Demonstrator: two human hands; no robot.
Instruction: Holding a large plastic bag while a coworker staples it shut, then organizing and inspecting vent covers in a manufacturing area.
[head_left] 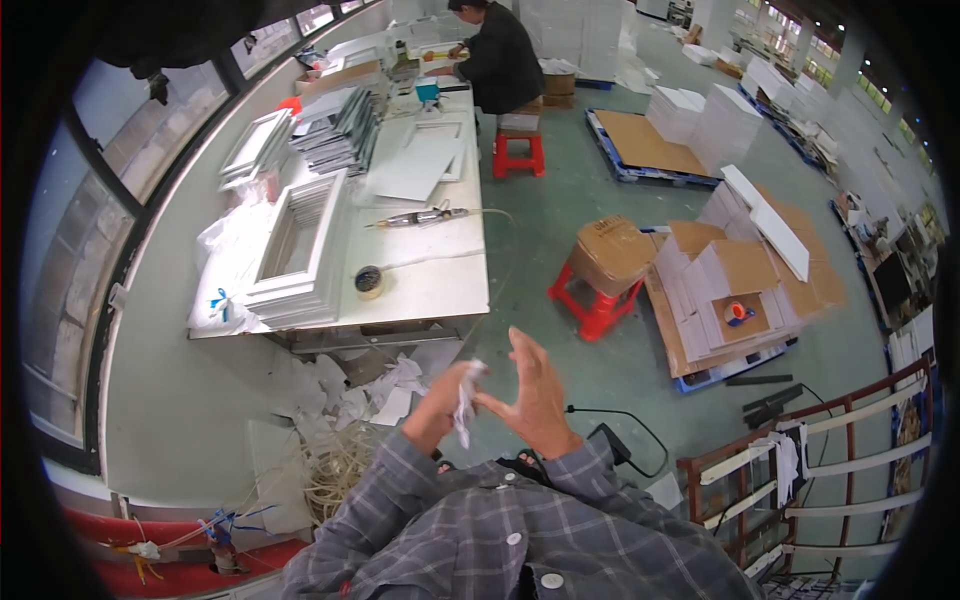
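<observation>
In front of my body, my left hand (433,407) is closed round a crumpled, thin white piece (466,403) that hangs down from its fingers; whether it is cloth, paper or plastic I cannot make out. Close beside it, my right hand (540,400) is raised with its fingers up and the thumb apart, and nothing shows in it. Both hands are above the floor, short of the white worktable (425,285). On that table lie a slim metal power driver (420,217) with a hose or cord and a round tub of small dark pieces (369,281).
White frames (300,240) are stacked on the table, with grey panels (335,130) behind. A person (500,60) works at its far end. To the right stand a red stool (595,300) bearing a carton and a pallet of boxes (725,280). A brown rack (800,480) is nearer.
</observation>
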